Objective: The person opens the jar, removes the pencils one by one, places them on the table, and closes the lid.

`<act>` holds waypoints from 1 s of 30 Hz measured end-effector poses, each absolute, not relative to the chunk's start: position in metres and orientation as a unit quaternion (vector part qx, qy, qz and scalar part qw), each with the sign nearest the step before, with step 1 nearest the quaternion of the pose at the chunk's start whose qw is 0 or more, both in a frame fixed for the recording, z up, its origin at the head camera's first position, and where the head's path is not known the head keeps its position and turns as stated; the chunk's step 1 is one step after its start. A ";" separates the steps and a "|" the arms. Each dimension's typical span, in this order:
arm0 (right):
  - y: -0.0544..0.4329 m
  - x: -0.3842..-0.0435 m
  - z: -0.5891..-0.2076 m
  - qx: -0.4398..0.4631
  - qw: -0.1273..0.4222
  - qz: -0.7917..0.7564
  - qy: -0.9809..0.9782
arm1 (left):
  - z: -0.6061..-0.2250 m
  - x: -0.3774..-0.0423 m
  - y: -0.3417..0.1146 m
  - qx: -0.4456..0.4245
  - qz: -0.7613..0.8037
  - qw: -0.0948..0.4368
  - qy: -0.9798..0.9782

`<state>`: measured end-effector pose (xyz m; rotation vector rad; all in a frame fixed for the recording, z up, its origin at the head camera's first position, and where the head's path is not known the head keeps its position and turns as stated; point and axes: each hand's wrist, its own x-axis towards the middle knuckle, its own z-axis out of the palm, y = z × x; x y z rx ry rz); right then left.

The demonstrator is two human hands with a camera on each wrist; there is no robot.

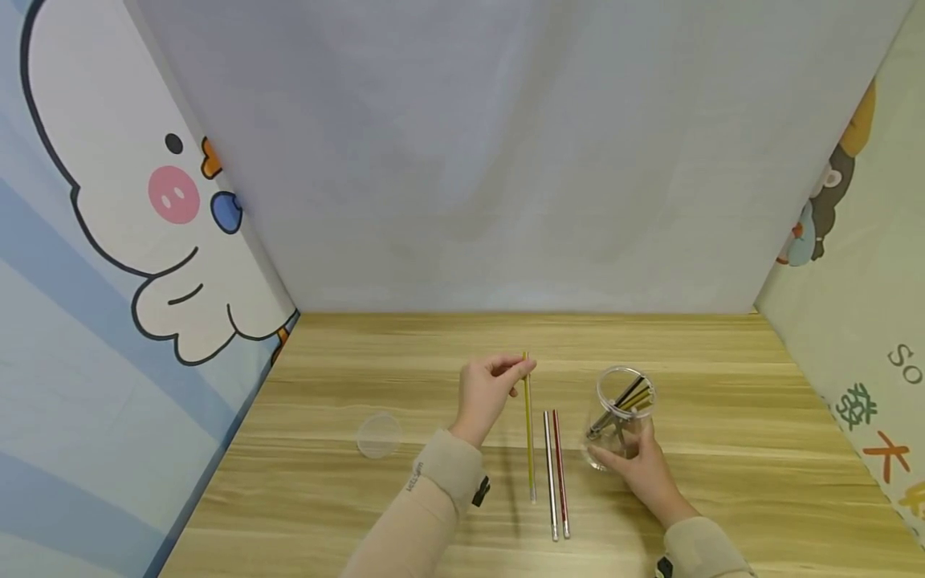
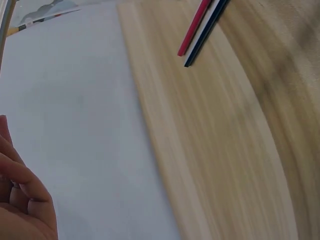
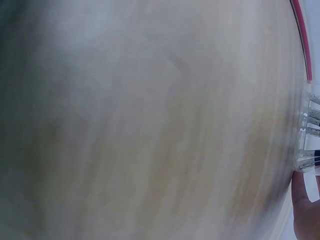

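Note:
My left hand [image 1: 484,393] pinches a yellow pencil [image 1: 529,437] near its far end, between thumb and fingertips. The pencil's eraser end points toward me, and its shadow falls on the table beside it. My right hand [image 1: 643,470] grips a clear jar [image 1: 596,457] low on its side, thumb and fingers around it. Several pencils [image 1: 629,401], dark and yellow, lean inside the jar. Between the hands lie a silver pencil [image 1: 551,474] and a red pencil [image 1: 560,474], side by side. In the right wrist view the right hand [image 3: 306,215] and jar show only at the edge.
A round translucent lid [image 1: 379,436] lies flat on the wooden table [image 1: 303,498], left of the left forearm. A pale grey backdrop [image 1: 462,160] rises behind the table, with printed cloth panels on both sides.

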<state>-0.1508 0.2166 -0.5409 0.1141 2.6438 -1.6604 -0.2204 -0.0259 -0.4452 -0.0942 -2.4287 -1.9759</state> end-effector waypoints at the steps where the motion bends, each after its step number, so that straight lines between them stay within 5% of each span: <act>1: 0.217 -0.151 -0.541 0.037 0.010 -0.532 0.846 | -0.449 -0.221 -0.026 -0.026 -0.630 -0.001 -0.776; 9: 0.217 -0.151 -0.542 0.038 0.016 -0.541 0.840 | -0.478 -0.221 -0.023 -0.003 -0.621 -0.052 -0.782; 30: 0.216 -0.149 -0.543 0.035 0.013 -0.541 0.840 | -0.520 -0.214 -0.007 0.035 -0.582 -0.082 -0.809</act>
